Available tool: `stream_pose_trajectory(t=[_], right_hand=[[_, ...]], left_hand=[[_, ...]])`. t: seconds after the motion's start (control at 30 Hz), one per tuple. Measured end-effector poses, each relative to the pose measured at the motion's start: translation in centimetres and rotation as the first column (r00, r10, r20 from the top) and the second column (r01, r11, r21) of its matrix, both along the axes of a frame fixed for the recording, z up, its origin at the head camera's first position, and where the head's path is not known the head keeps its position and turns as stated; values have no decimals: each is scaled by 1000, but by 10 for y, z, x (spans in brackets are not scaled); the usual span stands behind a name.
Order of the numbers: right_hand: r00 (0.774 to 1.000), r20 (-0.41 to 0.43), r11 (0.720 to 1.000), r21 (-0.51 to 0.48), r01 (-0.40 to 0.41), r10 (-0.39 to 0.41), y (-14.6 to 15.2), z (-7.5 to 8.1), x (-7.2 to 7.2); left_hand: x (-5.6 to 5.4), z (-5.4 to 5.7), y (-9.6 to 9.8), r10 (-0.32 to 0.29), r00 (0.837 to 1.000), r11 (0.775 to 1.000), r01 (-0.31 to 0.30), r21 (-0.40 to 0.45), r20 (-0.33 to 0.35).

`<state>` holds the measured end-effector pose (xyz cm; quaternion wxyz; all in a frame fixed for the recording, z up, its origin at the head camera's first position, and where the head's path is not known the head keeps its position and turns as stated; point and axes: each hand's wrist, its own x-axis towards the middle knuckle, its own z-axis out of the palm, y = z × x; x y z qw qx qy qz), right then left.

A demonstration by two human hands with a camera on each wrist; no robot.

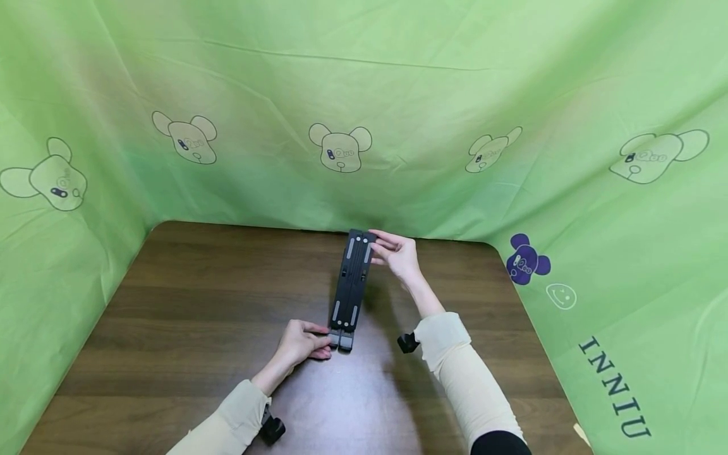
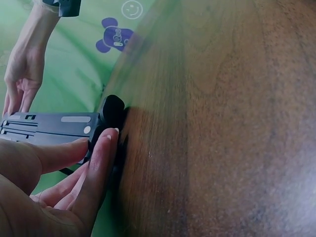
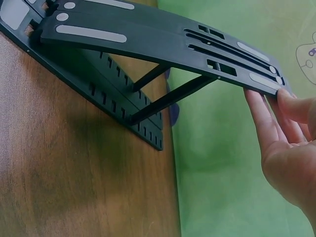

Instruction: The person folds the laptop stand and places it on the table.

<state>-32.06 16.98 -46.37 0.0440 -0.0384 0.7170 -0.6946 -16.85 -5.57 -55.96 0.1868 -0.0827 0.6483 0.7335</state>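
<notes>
A black folding laptop stand (image 1: 351, 284) with light grey pads stands on the table, its two long bars lying side by side. My right hand (image 1: 400, 258) pinches the far, raised end between thumb and fingers. Down at the near end, my left hand (image 1: 298, 344) grips the foot by the grey stops, thumb on one face and fingers on the other. In the right wrist view the upper panel (image 3: 148, 34) is tilted up from a notched base (image 3: 106, 101), with support struts (image 3: 173, 98) between them. My left fingers partly cover the near end in the left wrist view.
The brown wooden table (image 1: 199, 297) has rounded far corners. A green cloth (image 1: 341, 82) with bear-head prints hangs behind it and along both sides. Black devices, one a wrist camera (image 1: 273, 430), sit on both sleeves. A small pale piece (image 1: 581, 433) shows at the right table edge.
</notes>
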Motion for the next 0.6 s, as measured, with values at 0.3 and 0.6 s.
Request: stream_pose_trajectory(t=[0.3, 0.6], right_hand=[[1000, -7, 1000, -12, 10, -10, 0, 2, 2], [1000, -8, 1000, -10, 10, -10, 1, 1, 2]], left_hand=[[0, 1, 0, 9, 1000, 999, -9, -31, -13], [-1, 1, -2, 20, 1000, 999, -20, -33, -14]])
